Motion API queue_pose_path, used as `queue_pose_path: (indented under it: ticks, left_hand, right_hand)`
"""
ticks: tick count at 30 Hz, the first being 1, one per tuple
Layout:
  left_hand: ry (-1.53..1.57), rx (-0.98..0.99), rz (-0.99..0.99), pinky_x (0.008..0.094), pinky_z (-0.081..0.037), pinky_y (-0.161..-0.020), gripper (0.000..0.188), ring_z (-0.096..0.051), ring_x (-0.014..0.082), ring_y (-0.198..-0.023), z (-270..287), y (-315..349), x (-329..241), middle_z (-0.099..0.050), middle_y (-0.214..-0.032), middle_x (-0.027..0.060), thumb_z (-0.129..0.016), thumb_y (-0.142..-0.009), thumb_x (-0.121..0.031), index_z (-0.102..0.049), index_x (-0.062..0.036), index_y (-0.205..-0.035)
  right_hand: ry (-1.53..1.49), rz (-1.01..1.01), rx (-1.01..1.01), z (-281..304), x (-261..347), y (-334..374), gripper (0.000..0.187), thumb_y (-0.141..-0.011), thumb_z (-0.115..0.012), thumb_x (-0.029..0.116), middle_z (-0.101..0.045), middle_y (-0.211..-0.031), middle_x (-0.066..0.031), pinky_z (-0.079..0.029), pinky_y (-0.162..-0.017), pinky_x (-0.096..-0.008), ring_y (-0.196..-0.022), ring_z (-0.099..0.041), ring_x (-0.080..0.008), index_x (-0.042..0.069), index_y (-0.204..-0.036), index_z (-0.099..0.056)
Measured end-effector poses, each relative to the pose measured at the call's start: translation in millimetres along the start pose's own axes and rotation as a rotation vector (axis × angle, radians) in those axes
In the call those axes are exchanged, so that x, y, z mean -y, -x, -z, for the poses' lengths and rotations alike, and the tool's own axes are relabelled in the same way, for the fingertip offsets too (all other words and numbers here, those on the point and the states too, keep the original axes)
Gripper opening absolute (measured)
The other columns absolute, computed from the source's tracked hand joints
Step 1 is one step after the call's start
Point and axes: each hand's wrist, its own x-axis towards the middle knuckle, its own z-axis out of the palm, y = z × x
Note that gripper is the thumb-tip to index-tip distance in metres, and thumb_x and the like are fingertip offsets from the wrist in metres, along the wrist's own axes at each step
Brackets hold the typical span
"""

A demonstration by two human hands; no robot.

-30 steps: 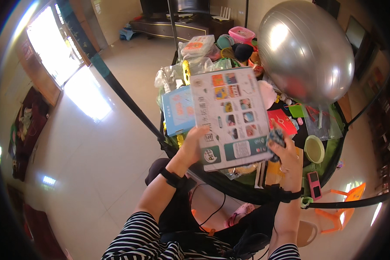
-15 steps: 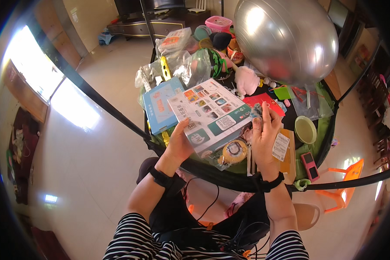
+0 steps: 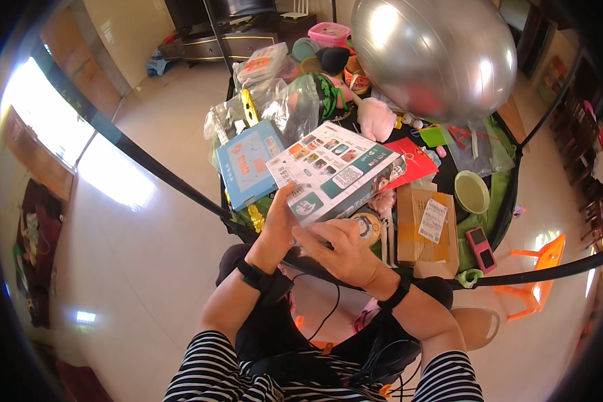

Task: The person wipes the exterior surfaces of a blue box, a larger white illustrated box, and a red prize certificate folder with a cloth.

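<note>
A white and green printed box (image 3: pixel 335 161) is tilted above the cluttered table. My left hand (image 3: pixel 279 218) is closed on its near left corner, with the thumb on the printed top. My right hand (image 3: pixel 345 249) is at the box's near end, close to my left hand. Its fingers are bent, and the fingertips point left; what they hold, if anything, is hidden. A flat blue box (image 3: pixel 248 163) lies to the left of the printed box, and a red packet (image 3: pixel 412 163) is by its right end. Partly behind my right hand is a round yellow item (image 3: pixel 368 229).
A large silver exercise ball (image 3: pixel 435 60) rests at the back right. A cardboard box (image 3: pixel 409 224), a pale green bowl (image 3: pixel 472 191) and a pink handheld device (image 3: pixel 481 249) are on the right side. A black frame rim (image 3: pixel 516 276) curves along the near edge.
My right hand has moved left and toward me, from the printed box's right end to its near end. The cardboard box now shows more fully. My left hand keeps its hold.
</note>
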Motion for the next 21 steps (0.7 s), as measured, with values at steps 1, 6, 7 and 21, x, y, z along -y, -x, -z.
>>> queue_pose_path:
  ticks: [1, 6, 7, 21]
  left_hand:
    - [-0.002, 0.000, 0.000, 0.0410, -0.052, -0.097, 0.049, -0.066, 0.0286, -0.107, 2, -1, 0, -0.065, -0.124, 0.0152, -0.053, -0.097, -0.034, -0.050, -0.0019, -0.133]
    - [0.021, 0.114, 0.096, 0.0456, -0.045, -0.105, 0.052, -0.059, 0.0317, -0.119, 0, 3, 0, -0.058, -0.134, 0.0168, -0.051, -0.096, -0.030, -0.044, -0.0011, -0.139]
    - [0.001, 0.058, 0.069, 0.0464, -0.044, -0.105, 0.053, -0.058, 0.0323, -0.120, -5, 7, 0, -0.057, -0.135, 0.0174, -0.051, -0.096, -0.030, -0.044, -0.0007, -0.139]
    - [0.040, 0.053, 0.040, 0.0429, -0.049, -0.101, 0.049, -0.062, 0.0287, -0.114, -8, 1, 5, -0.061, -0.132, 0.0151, -0.047, -0.100, -0.033, -0.046, -0.0017, -0.138]
  right_hand:
    - [-0.007, 0.021, 0.044, 2, -3, -1, 0.047, -0.076, -0.075, 0.008, -0.056, -0.110, -0.0092, -0.044, -0.089, -0.0358, -0.102, -0.052, -0.0264, 0.001, -0.120, -0.065]
    - [0.232, -0.154, -0.222, 26, -25, -4, 0.046, -0.079, -0.070, 0.006, -0.062, -0.100, -0.0103, -0.051, -0.067, -0.0356, -0.080, -0.063, -0.0253, 0.006, -0.124, -0.064]
    - [0.320, -0.207, -0.321, 28, -31, -2, 0.045, -0.080, -0.070, 0.006, -0.061, -0.103, -0.0114, -0.051, -0.070, -0.0346, -0.084, -0.062, -0.0251, 0.006, -0.124, -0.064]
    - [0.117, -0.250, -0.277, 4, -16, 12, 0.047, -0.077, -0.079, 0.007, -0.056, -0.107, -0.0114, -0.046, -0.087, -0.0365, -0.100, -0.053, -0.0286, 0.001, -0.121, -0.063]
